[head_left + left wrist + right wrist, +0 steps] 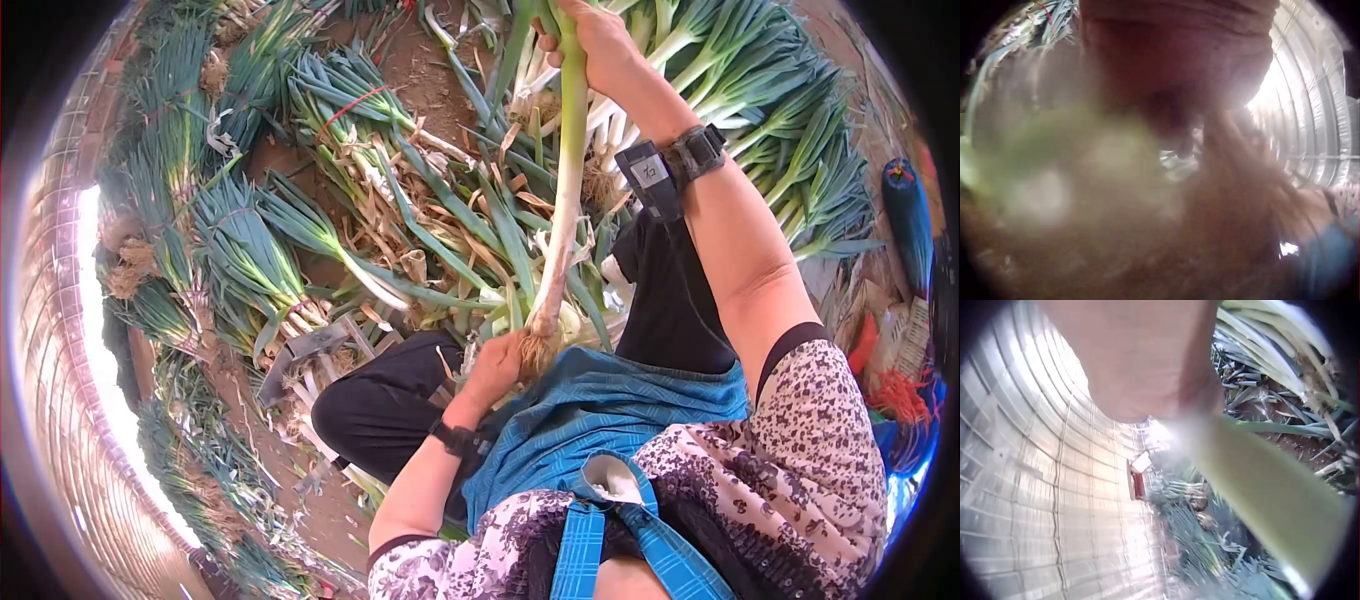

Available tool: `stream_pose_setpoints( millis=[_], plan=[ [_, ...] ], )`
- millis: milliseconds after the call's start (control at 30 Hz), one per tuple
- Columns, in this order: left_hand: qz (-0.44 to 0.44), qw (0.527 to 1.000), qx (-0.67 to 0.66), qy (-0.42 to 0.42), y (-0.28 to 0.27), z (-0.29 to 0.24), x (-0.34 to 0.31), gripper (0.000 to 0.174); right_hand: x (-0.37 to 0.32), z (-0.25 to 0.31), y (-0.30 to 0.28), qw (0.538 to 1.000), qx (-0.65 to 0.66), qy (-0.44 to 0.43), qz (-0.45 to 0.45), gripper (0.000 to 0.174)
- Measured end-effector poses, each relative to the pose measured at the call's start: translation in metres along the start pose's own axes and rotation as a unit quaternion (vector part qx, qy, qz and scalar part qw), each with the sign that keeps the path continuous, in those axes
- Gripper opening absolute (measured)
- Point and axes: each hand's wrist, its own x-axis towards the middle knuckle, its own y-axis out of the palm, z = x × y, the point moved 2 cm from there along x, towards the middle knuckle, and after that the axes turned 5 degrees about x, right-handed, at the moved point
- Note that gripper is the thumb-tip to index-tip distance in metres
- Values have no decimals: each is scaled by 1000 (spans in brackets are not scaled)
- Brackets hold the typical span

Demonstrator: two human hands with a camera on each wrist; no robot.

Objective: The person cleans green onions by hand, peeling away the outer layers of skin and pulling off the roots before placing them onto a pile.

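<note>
A long green onion (568, 170) stands upright across the head view, its pale lower stem brown with loose skin near the roots (540, 352). High on its green part, my right hand (600, 50) grips it with curled fingers. At the root end, close over the lap, my left hand (495, 368) holds the base. The right wrist view has the yellow-green stalk (1272, 494) running down from the right hand (1147, 362). Blurred roots (1235, 169) hang by the left hand (1179, 56) in the left wrist view.
Tied bundles of green onions (235, 235) lie to the left; a large white-stemmed pile (740, 90) spreads at the upper right. Peeled leaves and dry skins (420, 215) litter the soil ahead. A small metal stand (305, 355) is beside the left knee. Ribbed plastic sheeting (60, 330) curves along the left.
</note>
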Motion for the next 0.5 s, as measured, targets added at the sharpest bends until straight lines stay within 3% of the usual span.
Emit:
stream_pose_setpoints(
  millis=[33,100,133,233,267,300,333,367,500],
  plan=[
    [2,1000,-1,-2,3,16,-11,38,-2,1,-5,999,-23,-30,2,33],
    [139,957,254,31,1,37,-23,32,-6,7,1,997,-42,-69,19,34],
    [108,959,262,2,-2,31,-25,33,-4,6,2,995,-53,-83,16,34],
    [72,899,429,-59,-26,-9,-6,34,-6,-1,-9,988,-121,-98,11,35],
    [-37,879,473,41,-35,-33,1,31,-11,-2,-4,988,-121,-96,17,35],
    [0,870,492,22,-39,-47,2,30,-18,-3,-1,987,-127,-100,-10,33],
    [-117,924,352,93,-41,-77,19,28,-22,-3,0,985,-133,-104,-37,32],
    [-227,940,195,164,-38,-102,41,27,-3,-20,0,984,-62,-165,-1,32],
    [-288,922,174,190,-14,-123,80,21,-14,-31,4,979,-37,-197,23,35]
  ],
)
